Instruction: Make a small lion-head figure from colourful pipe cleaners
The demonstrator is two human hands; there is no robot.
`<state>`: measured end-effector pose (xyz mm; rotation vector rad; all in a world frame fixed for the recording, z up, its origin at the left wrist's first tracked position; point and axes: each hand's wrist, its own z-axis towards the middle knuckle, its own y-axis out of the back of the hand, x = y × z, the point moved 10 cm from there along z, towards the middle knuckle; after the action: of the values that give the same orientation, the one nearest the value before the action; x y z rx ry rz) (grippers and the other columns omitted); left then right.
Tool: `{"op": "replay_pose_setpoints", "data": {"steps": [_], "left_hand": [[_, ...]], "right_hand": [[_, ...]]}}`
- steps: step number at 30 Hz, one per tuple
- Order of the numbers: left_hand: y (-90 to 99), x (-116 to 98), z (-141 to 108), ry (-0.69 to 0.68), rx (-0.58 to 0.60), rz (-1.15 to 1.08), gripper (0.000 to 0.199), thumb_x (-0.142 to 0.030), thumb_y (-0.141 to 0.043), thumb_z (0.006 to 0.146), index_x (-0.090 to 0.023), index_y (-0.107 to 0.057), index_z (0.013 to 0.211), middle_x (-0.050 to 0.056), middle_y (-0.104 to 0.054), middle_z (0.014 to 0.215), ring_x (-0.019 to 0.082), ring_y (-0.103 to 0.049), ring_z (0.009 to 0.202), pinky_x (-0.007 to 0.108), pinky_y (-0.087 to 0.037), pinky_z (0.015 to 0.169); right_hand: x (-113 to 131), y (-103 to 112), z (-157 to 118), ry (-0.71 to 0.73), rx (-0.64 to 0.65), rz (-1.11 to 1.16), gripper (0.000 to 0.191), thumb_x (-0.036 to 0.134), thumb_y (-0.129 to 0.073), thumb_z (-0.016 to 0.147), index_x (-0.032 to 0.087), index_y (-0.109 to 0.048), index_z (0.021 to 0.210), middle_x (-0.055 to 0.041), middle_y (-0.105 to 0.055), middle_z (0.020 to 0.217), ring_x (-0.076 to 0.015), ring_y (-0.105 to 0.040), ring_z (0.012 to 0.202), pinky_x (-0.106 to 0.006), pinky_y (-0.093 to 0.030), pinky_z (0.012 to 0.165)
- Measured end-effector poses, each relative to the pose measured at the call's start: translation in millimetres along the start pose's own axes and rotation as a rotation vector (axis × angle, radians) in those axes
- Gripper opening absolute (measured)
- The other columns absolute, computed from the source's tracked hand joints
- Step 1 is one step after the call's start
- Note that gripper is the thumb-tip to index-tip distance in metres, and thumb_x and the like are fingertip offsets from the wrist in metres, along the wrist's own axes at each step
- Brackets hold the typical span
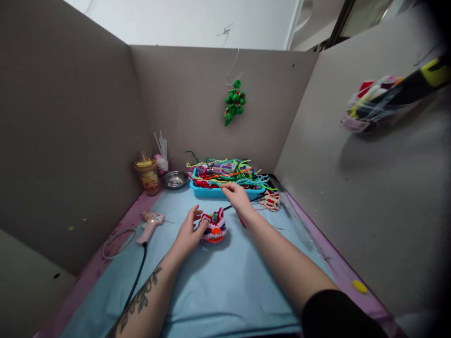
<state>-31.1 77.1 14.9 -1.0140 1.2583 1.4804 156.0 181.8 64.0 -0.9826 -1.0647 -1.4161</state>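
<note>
A small colourful lion-head figure [214,229], made of fuzzy stems in red, lilac, orange and blue, sits on the light blue cloth. Around its left side is my left hand [192,231], thumb and fingers against it. My right hand [237,196] is just beyond and to the right, at the front edge of the blue basket [207,192], with its fingertips pinched near the fuzzy stems [225,174]. What is between those fingertips is too small to make out.
A pink glue gun [151,227] with a dark cord lies at left. Behind it are a lidded jar [149,177] and a metal bowl [175,180]. A second fuzzy face [270,201] lies at right. Green ornament [235,102] hangs at the back; grey panels surround the table.
</note>
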Motion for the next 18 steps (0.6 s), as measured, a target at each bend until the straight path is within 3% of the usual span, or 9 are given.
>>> {"op": "replay_pose_setpoints", "data": {"steps": [2,5,9,13,16,18], "left_hand": [[0.3,-0.9,-1.4,-0.021,0.009,0.026,0.069,-0.049,-0.064,0.079,-0.018,-0.041,0.138,0.019,-0.056,0.133,0.029,-0.055,0.121,0.043,-0.045,0.096],[-0.4,-3.0,-4.7,-0.069,0.039,0.111,0.065,-0.046,-0.061,0.082,-0.019,-0.042,0.138,0.018,-0.055,0.134,0.030,-0.053,0.125,0.046,-0.041,0.102],[-1.7,-2.9,-9.4,-0.096,0.071,0.172,0.063,-0.043,-0.057,0.086,-0.019,-0.040,0.141,0.019,-0.052,0.139,0.030,-0.051,0.128,0.049,-0.039,0.106],[-6.0,-2.3,-14.0,-0.113,0.113,0.175,0.064,-0.040,-0.056,0.087,-0.022,-0.037,0.145,0.018,-0.048,0.143,0.030,-0.048,0.131,0.052,-0.038,0.108],[-9.3,-1.7,-17.2,-0.125,0.156,0.196,0.065,-0.039,-0.058,0.085,-0.028,-0.037,0.146,0.016,-0.046,0.145,0.032,-0.046,0.133,0.054,-0.038,0.109],[-9.4,-3.8,-19.3,-0.155,0.176,0.222,0.067,-0.039,-0.060,0.084,-0.032,-0.036,0.147,0.014,-0.046,0.146,0.033,-0.046,0.133,0.055,-0.039,0.108]], "right_hand": [[-0.1,-21.2,22.8,0.032,0.067,-0.105,0.010,0.022,-0.062,0.070,0.022,-0.071,0.073,-0.0025,-0.072,0.077,-0.0229,-0.063,0.082,-0.038,-0.048,0.085],[-7.9,-37.9,55.0,0.049,0.054,-0.162,0.013,0.015,-0.061,0.067,0.023,-0.071,0.071,-0.0034,-0.071,0.079,-0.0241,-0.064,0.087,-0.039,-0.045,0.093],[-19.8,-43.6,94.9,0.021,-0.022,-0.229,0.024,0.012,-0.060,0.069,0.022,-0.072,0.086,-0.0034,-0.070,0.078,-0.0247,-0.064,0.089,-0.040,-0.044,0.095],[-22.4,-59.4,129.8,0.005,0.013,-0.335,0.027,0.017,-0.063,0.072,0.020,-0.071,0.098,-0.0020,-0.068,0.069,-0.0245,-0.065,0.083,-0.040,-0.047,0.091],[-17.4,-77.5,147.6,0.048,0.091,-0.444,0.010,0.017,-0.065,0.073,0.020,-0.072,0.078,-0.0039,-0.070,0.070,-0.0248,-0.065,0.081,-0.038,-0.047,0.087],[-13.9,-84.8,155.6,0.077,0.125,-0.449,0.012,0.014,-0.065,0.071,0.021,-0.068,0.061,-0.0036,-0.069,0.067,-0.0240,-0.065,0.078,-0.036,-0.047,0.085]]}}
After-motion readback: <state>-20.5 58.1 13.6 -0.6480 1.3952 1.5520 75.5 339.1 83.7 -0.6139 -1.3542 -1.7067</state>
